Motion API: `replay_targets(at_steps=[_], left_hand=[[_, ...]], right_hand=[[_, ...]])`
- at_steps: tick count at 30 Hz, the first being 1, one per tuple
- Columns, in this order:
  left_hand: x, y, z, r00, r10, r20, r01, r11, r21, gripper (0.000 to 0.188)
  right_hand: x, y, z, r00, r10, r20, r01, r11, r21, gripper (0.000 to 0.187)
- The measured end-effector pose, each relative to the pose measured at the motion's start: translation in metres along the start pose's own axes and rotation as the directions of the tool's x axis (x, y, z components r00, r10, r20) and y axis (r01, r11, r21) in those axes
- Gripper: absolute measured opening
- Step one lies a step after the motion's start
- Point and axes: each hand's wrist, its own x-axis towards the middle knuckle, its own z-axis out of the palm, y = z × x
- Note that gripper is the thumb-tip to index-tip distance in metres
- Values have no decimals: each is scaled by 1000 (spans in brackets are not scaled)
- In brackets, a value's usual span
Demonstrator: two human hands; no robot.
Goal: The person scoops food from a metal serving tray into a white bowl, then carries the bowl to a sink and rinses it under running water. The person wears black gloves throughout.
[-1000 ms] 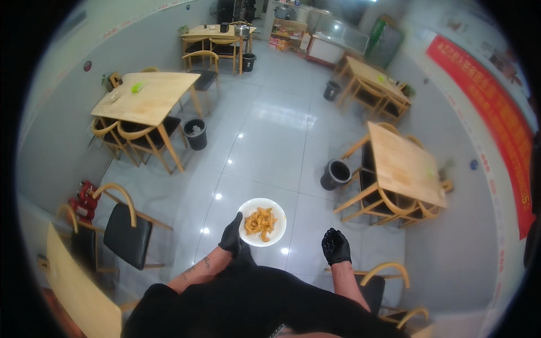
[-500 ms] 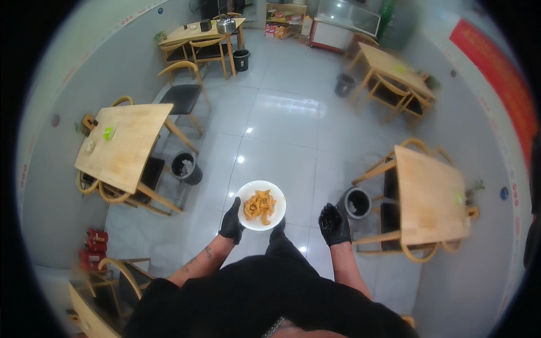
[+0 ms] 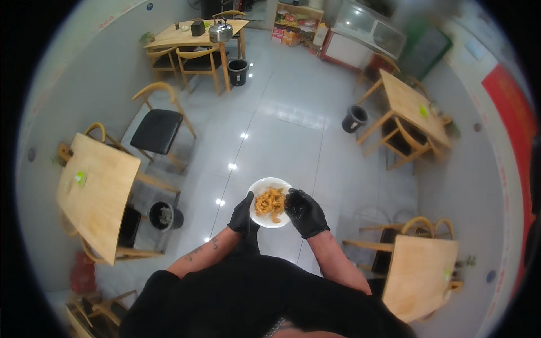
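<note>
My left hand (image 3: 242, 217), in a black glove, grips the left rim of a shallow white bowl (image 3: 260, 185) in front of my body. Golden-brown fried food strips (image 3: 269, 203) lie heaped in the bowl. My right hand (image 3: 305, 214), also black-gloved, is at the bowl's right rim, covering part of it. Its fingers are curled together beside the food, and their tips look wet or greasy. Whether they pinch the rim or a piece of food cannot be made out.
Wooden tables stand at left (image 3: 104, 197), right (image 3: 422, 276), far left (image 3: 186, 35) and far right (image 3: 407, 98). A black-seated chair (image 3: 159, 130) juts into the tiled aisle (image 3: 282, 146). Dark bins (image 3: 165, 216) stand beside tables. A kettle (image 3: 220, 31), shelf (image 3: 296, 25) and display cabinet (image 3: 363, 36) are farther off.
My right hand has swung leftward from beside the bin to the bowl's right rim. My left hand still holds the bowl. The room has shifted as I walk forward, with far tables nearer.
</note>
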Motion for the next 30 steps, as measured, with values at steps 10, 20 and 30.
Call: replay_targets(at_steps=[10,20,30], left_hand=[[284,159,120,988,113,-108,-79,959,274,58],[654,308,188,991,39,-131,-13,981,195,62],[914,441,266,971,92,-221,-80,995,64,61]], right_hand=[[306,-109,8,997,8,-78,-9,1000,-11,29],[706,-207,-16,998,-65,-20,66,994,90,29],[1043,-328,-15,899,416,134,-435,823,365,28]])
